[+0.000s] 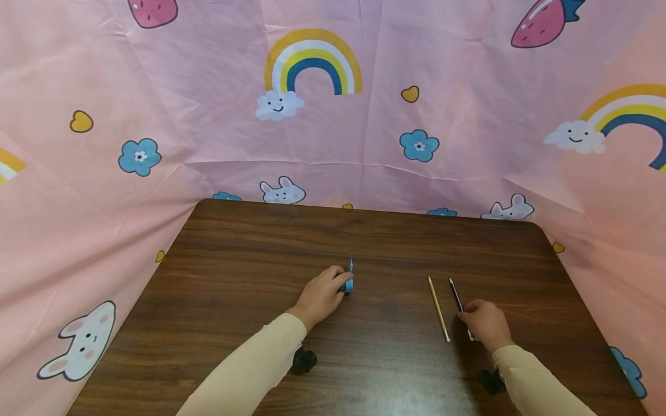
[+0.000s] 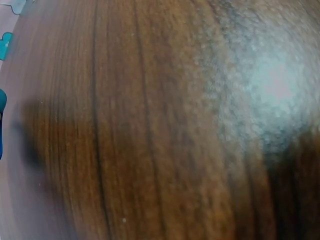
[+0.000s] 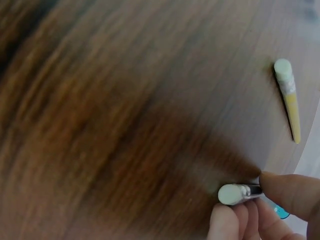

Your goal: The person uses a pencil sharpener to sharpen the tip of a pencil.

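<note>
In the head view my left hand (image 1: pixel 318 297) is around a small blue object (image 1: pixel 349 285) near the table's middle; a thin tip points away from me, and the fingers hide much of it. Only a blue sliver (image 2: pixel 1 125) shows at the left edge of the left wrist view. My right hand (image 1: pixel 487 323) pinches a dark pencil (image 1: pixel 455 294) between thumb and fingers. In the right wrist view, the pencil's white eraser (image 3: pixel 230 194) sticks out from the fingers (image 3: pixel 290 192). To its left lies a yellow pencil (image 1: pixel 439 309), its eraser end toward me.
Both hands work over a dark wood-grain table (image 1: pixel 250 254). A pink patterned cloth (image 1: pixel 322 138) hangs behind the table and along its sides. Dark wrist cameras (image 1: pixel 304 360) sit under both cream sleeves (image 1: pixel 250 367).
</note>
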### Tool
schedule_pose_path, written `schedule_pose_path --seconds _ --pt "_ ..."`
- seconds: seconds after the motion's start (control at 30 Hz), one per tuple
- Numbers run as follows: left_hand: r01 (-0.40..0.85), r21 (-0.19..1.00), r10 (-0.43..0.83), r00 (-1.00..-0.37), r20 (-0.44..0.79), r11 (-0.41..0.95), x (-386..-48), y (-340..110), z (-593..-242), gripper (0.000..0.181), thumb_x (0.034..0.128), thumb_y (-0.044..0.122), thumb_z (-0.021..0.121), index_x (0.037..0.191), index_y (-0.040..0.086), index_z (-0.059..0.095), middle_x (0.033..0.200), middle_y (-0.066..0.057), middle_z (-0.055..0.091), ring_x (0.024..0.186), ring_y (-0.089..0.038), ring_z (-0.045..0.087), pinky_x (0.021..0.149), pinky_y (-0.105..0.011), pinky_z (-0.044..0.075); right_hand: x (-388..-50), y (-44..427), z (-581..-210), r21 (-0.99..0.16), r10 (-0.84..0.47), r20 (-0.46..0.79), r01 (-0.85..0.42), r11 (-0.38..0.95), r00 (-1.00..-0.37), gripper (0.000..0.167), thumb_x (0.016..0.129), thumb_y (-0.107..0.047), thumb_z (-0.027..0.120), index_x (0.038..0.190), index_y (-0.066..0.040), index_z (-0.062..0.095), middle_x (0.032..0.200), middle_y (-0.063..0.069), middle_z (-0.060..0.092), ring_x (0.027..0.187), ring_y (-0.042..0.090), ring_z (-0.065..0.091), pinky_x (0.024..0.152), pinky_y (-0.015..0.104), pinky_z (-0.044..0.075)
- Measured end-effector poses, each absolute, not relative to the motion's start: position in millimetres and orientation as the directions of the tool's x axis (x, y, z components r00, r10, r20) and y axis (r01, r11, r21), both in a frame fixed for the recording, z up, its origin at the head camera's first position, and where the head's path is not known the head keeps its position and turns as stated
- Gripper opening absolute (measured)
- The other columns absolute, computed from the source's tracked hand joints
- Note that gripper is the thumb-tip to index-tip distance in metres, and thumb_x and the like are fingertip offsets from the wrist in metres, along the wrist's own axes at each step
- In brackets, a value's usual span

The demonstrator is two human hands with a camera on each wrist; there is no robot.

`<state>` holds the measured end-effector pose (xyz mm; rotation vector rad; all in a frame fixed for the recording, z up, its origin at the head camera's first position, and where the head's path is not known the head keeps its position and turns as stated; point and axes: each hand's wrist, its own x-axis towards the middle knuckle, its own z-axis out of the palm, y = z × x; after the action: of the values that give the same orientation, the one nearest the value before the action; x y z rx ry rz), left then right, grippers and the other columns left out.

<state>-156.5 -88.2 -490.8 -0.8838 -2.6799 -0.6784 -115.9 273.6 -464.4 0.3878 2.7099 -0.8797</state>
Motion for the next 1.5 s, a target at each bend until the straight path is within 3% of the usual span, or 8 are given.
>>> schedule_pose_path --seconds 0.83,1.0,1.13,1.3,1.5 --pt "0.561 0.420 0.499 -0.827 0.258 0.713 -155 -88 -494 0.050 0.0829 0.001 0.074 0.130 0.009 0.059 0.119 -0.006 0.056 0.100 -0.019 0.061 0.076 -0.034 0.055 -117 273 -466 -0.541 0.161 -0.313 0.315 0.780 -0.936 0.028 0.088 -0.016 0.063 0.101 0.009 0.063 0.072 0.006 0.063 0.056 0.017 0.054 0.050 0.031 0.043" --pt "0.554 0.446 0.499 -0.831 0.246 0.703 -157 -92 -498 0.055 0.0822 0.004 0.076 0.133 0.010 0.056 0.124 -0.008 0.053 0.101 -0.021 0.061 0.077 -0.035 0.055 -120 272 -464 -0.525 0.147 -0.278 0.278 0.805 -0.949 0.029 0.089 -0.017 0.064 0.103 0.008 0.065 0.089 0.018 0.068 0.075 0.029 0.063 0.062 0.042 0.050" --pt "0.525 0.483 0.475 -0.849 0.233 0.701 -157 -98 -497 0.061 0.0828 0.017 0.078 0.138 0.012 0.052 0.129 -0.008 0.049 0.105 -0.023 0.061 0.083 -0.038 0.055 -125 268 -455 -0.522 0.140 -0.239 0.249 0.816 -0.961 0.034 0.092 -0.021 0.061 0.111 0.007 0.064 0.106 0.024 0.067 0.092 0.039 0.063 0.072 0.051 0.051" --pt "0.505 0.453 0.407 -0.862 0.301 0.735 -162 -107 -483 0.061 0.0875 0.035 0.072 0.140 0.011 0.051 0.130 -0.011 0.050 0.106 -0.026 0.061 0.083 -0.042 0.055 -135 262 -438 -0.522 0.125 -0.168 0.196 0.830 -0.978 0.041 0.096 -0.029 0.056 0.120 0.004 0.060 0.113 0.024 0.065 0.097 0.041 0.062 0.074 0.052 0.050" --pt "0.475 0.403 0.323 -0.862 0.390 0.782 -169 -118 -453 0.057 0.0925 0.034 0.066 0.140 0.009 0.049 0.133 -0.016 0.050 0.120 -0.033 0.053 0.093 -0.049 0.050 -145 255 -418 -0.545 0.045 -0.070 0.076 0.835 -0.997 0.047 0.099 -0.033 0.053 0.128 0.003 0.055 0.119 0.025 0.062 0.103 0.041 0.060 0.083 0.056 0.049"
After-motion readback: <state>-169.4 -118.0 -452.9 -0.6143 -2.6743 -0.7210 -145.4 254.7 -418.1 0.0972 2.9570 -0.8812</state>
